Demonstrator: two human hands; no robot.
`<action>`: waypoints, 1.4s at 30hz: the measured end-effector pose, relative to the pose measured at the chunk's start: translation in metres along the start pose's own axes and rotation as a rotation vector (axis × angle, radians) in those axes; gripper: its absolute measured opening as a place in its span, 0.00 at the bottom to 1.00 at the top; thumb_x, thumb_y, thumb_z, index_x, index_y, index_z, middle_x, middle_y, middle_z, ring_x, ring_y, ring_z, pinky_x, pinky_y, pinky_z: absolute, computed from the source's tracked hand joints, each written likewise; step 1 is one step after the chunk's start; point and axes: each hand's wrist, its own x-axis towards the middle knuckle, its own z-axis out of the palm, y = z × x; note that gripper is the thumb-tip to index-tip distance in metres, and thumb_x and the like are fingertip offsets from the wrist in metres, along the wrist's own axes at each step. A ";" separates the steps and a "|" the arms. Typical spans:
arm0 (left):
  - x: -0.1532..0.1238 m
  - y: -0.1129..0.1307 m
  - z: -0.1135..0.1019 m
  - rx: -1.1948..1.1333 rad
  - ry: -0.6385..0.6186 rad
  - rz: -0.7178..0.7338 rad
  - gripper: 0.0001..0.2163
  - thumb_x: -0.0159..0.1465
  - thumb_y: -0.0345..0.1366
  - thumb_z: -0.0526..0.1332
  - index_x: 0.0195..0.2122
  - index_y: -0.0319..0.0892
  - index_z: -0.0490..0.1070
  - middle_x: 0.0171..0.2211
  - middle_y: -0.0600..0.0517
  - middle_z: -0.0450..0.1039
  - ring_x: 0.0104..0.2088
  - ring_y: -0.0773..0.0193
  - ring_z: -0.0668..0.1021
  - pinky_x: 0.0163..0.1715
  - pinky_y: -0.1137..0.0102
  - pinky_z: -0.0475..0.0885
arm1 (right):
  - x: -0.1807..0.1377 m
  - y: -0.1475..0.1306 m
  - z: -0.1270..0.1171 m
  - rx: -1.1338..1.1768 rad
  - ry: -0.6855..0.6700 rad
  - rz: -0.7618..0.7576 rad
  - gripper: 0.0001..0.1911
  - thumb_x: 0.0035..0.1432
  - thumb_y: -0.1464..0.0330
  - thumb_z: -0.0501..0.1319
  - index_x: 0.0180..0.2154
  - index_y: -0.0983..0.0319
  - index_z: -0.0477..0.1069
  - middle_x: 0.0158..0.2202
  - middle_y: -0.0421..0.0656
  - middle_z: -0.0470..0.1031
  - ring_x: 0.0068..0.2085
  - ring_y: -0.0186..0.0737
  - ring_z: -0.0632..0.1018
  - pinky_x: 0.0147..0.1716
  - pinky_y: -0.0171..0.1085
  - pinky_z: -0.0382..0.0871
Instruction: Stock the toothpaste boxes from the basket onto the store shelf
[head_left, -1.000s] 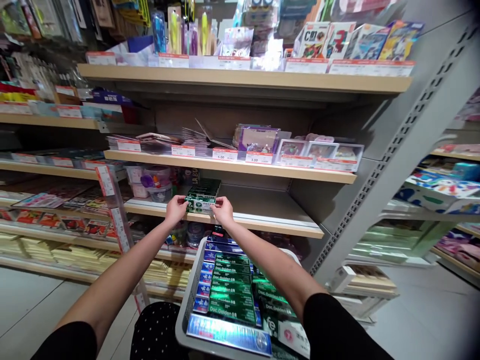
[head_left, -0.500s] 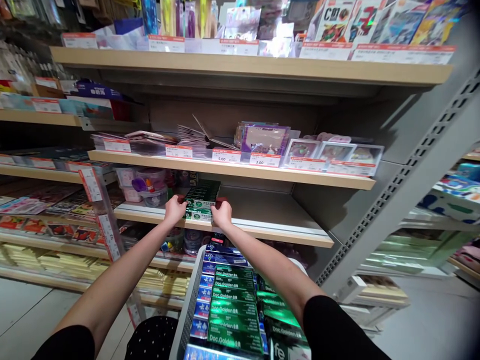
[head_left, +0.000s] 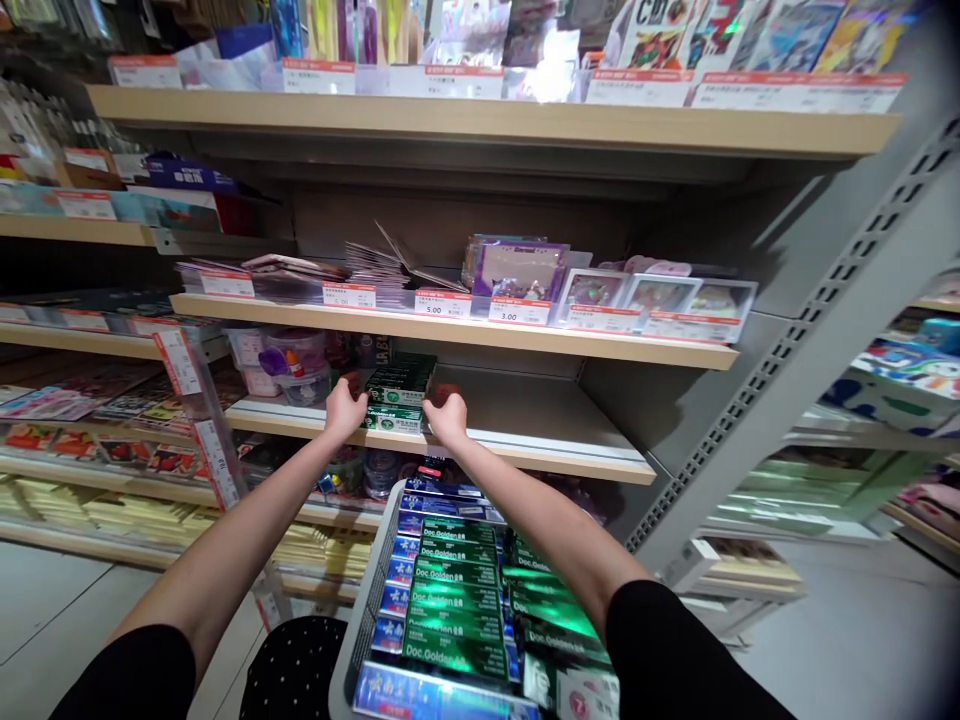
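A stack of green toothpaste boxes (head_left: 397,392) stands on the grey third shelf (head_left: 540,425) of a shop rack. My left hand (head_left: 343,408) presses against the stack's left end and my right hand (head_left: 447,415) against its right end, so both hands clasp the pile between them. Below my arms, a grey tray (head_left: 352,640) holds several more green and blue toothpaste boxes (head_left: 454,590) laid flat in rows.
The shelf to the right of the stack is bare. Plastic tubs (head_left: 296,365) sit left of the stack. Card packs with price tags (head_left: 517,290) fill the shelf above. A slanted grey upright (head_left: 795,350) bounds the rack on the right.
My hands have slid from the front box's top corners down to the two ends of the stack, pushing it slightly back on the shelf. The view has moved a little closer.
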 end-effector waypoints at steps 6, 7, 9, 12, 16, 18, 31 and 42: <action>-0.040 0.014 -0.005 -0.118 0.171 0.076 0.16 0.58 0.32 0.61 0.48 0.41 0.68 0.47 0.43 0.69 0.48 0.56 0.75 0.46 0.63 0.75 | -0.019 0.024 -0.056 0.221 0.013 -0.019 0.18 0.47 0.63 0.65 0.40 0.60 0.66 0.43 0.46 0.75 0.43 0.43 0.78 0.43 0.41 0.74; -0.049 0.018 -0.005 -0.139 0.178 0.095 0.15 0.58 0.32 0.61 0.48 0.41 0.69 0.47 0.44 0.69 0.47 0.57 0.75 0.46 0.63 0.75 | -0.023 0.029 -0.067 0.261 0.020 -0.021 0.18 0.46 0.63 0.65 0.40 0.60 0.66 0.43 0.46 0.75 0.44 0.43 0.78 0.44 0.41 0.74; -0.069 0.028 -0.003 -0.182 0.175 0.126 0.14 0.59 0.33 0.61 0.47 0.42 0.69 0.46 0.45 0.69 0.46 0.58 0.76 0.45 0.64 0.75 | -0.033 0.038 -0.091 0.311 0.038 -0.018 0.18 0.46 0.63 0.66 0.39 0.60 0.66 0.42 0.47 0.75 0.45 0.44 0.77 0.45 0.43 0.74; -0.106 0.045 0.005 -0.267 0.079 0.136 0.13 0.60 0.36 0.60 0.46 0.42 0.70 0.45 0.46 0.71 0.45 0.60 0.76 0.44 0.65 0.75 | -0.052 0.051 -0.133 0.323 0.058 -0.010 0.19 0.46 0.61 0.66 0.39 0.61 0.68 0.42 0.49 0.75 0.45 0.45 0.77 0.47 0.45 0.74; -0.169 0.070 0.023 -0.303 -0.305 0.132 0.15 0.62 0.42 0.59 0.47 0.42 0.71 0.45 0.46 0.74 0.44 0.58 0.78 0.44 0.64 0.74 | -0.089 0.072 -0.198 0.251 0.029 -0.032 0.19 0.49 0.57 0.66 0.40 0.61 0.70 0.41 0.48 0.76 0.43 0.45 0.78 0.47 0.46 0.73; -0.201 0.083 0.030 -0.221 -0.545 0.193 0.19 0.61 0.46 0.60 0.51 0.44 0.70 0.49 0.45 0.73 0.49 0.55 0.76 0.48 0.61 0.72 | -0.111 0.087 -0.229 0.163 -0.003 -0.044 0.19 0.51 0.56 0.66 0.39 0.61 0.71 0.40 0.48 0.76 0.41 0.45 0.78 0.46 0.47 0.73; -0.264 0.125 0.102 0.403 -1.160 0.582 0.60 0.43 0.66 0.64 0.70 0.44 0.36 0.70 0.39 0.25 0.68 0.41 0.31 0.63 0.44 0.32 | -0.169 0.164 -0.250 -0.090 -0.241 0.139 0.28 0.57 0.49 0.58 0.55 0.57 0.68 0.58 0.47 0.68 0.60 0.49 0.69 0.61 0.49 0.59; -0.286 0.129 0.109 0.308 -0.950 0.755 0.44 0.53 0.54 0.66 0.68 0.53 0.46 0.71 0.46 0.35 0.69 0.42 0.39 0.63 0.42 0.35 | -0.164 0.164 -0.255 -0.101 -0.177 0.068 0.18 0.56 0.54 0.59 0.40 0.59 0.73 0.42 0.44 0.77 0.45 0.47 0.76 0.50 0.46 0.67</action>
